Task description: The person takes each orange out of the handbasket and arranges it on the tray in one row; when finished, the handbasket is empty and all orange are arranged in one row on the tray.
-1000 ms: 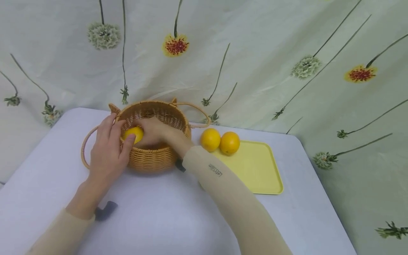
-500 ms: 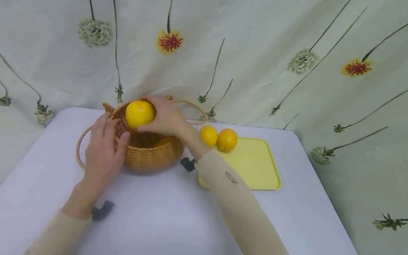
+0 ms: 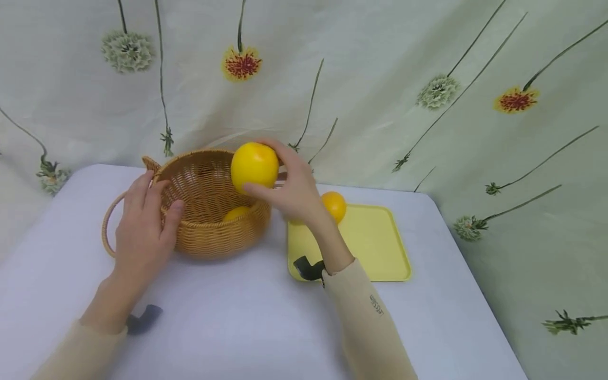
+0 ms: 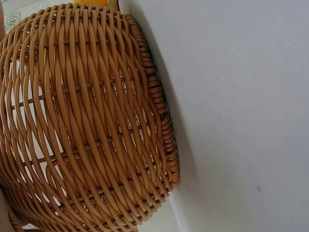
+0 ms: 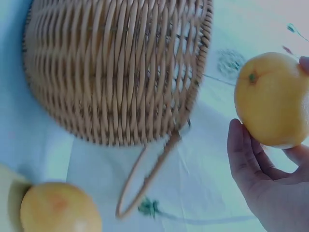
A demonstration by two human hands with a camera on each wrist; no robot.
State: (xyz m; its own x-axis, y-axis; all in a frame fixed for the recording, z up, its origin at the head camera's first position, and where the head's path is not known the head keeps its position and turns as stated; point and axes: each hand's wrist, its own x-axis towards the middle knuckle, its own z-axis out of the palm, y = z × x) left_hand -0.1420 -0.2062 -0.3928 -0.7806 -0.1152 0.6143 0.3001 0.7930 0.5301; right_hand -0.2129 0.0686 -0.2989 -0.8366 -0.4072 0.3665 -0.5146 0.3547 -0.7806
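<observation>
My right hand [image 3: 296,184] holds an orange [image 3: 255,168] up over the right rim of a wicker basket [image 3: 223,240]. In the right wrist view, fingers and thumb are around this orange [image 5: 270,99], and its green stem end shows. My left hand [image 3: 144,227] grips the basket's left rim, its fingers over the edge and its thumb at the front. Another orange [image 3: 236,213] lies inside the basket, partly behind the front wall. The left wrist view shows the woven side [image 4: 87,121] close up, with only slivers of the hand at the left edge.
Right of the basket lies a yellow tray [image 3: 375,248], with an orange [image 3: 334,206] on its back part. My right hand and wrist cover part of the tray. A looped handle [image 3: 106,227] sticks out at the basket's left. Behind the table hangs a flowered cloth [image 3: 361,84].
My right hand has lifted the orange out of the basket and carried it rightward to the rim. The left hand stays at the basket's left side. The head view has shifted slightly.
</observation>
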